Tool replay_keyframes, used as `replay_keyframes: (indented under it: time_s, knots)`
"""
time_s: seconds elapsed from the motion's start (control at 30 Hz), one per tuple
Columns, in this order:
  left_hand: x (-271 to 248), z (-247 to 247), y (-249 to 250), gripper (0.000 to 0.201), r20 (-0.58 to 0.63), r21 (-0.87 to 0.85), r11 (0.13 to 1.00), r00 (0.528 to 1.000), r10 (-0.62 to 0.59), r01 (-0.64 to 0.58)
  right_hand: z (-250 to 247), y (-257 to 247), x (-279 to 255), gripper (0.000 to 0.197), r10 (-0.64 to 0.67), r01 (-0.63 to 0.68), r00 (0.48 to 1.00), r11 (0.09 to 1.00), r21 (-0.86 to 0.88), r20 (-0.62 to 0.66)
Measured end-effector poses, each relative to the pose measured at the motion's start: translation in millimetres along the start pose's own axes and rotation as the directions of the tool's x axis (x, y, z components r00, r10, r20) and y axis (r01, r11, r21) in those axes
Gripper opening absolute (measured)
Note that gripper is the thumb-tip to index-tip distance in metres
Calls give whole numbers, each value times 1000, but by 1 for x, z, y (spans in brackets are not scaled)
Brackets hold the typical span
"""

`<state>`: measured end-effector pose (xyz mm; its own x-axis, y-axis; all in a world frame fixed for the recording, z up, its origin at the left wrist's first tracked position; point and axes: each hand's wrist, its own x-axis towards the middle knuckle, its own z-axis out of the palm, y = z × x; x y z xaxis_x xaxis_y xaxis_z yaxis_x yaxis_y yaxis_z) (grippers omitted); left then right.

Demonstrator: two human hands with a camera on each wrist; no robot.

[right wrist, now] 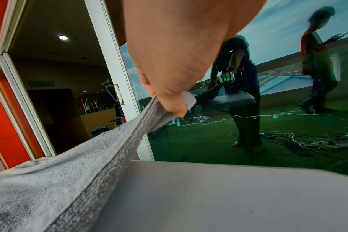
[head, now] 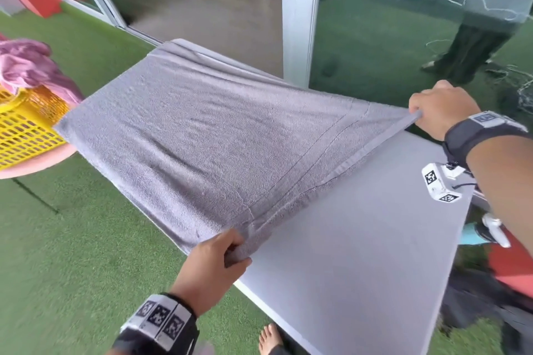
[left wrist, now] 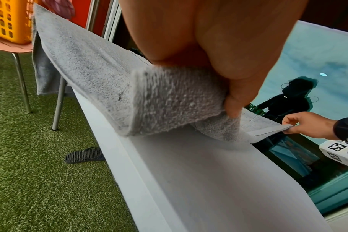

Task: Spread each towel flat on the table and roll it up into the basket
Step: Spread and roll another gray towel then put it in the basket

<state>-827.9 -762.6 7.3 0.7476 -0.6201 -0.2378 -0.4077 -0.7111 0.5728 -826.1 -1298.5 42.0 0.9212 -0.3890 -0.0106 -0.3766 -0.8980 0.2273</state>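
Observation:
A grey towel (head: 207, 135) lies stretched over the far part of the grey table (head: 360, 239), its far end hanging off the table's edge. My left hand (head: 227, 253) pinches the towel's near-left corner (left wrist: 169, 100), lifted just above the table's front edge. My right hand (head: 424, 115) pinches the near-right corner (right wrist: 189, 98), pulling the hem taut above the table. The yellow basket (head: 26, 130) sits on a pink chair seat (head: 43, 164) at the far left, beyond the towel's far corner.
A pink towel (head: 28, 66) is heaped over the basket's rim. Green turf surrounds the table, with a dark sandal (left wrist: 84, 155) under it. A glass wall and an open sliding door stand behind the table. My bare foot (head: 269, 337) is by the table's near edge.

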Motion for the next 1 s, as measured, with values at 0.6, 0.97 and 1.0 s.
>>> replay_keyframes:
  time_s: [0.6,0.97,1.0]
  knots:
    - [-41,121,113,12,-294,-54,918,872,-390,393,51,98,32,16,-207,210,971,978,-13,116]
    - [-69,237,160,17,-138,-124,838,827,-544,531,116,139,3,16,-110,117,937,993,-2,331]
    - [-71,244,164,21,-123,-116,834,826,-551,539,121,142,-1,13,-111,118,936,993,-1,334]
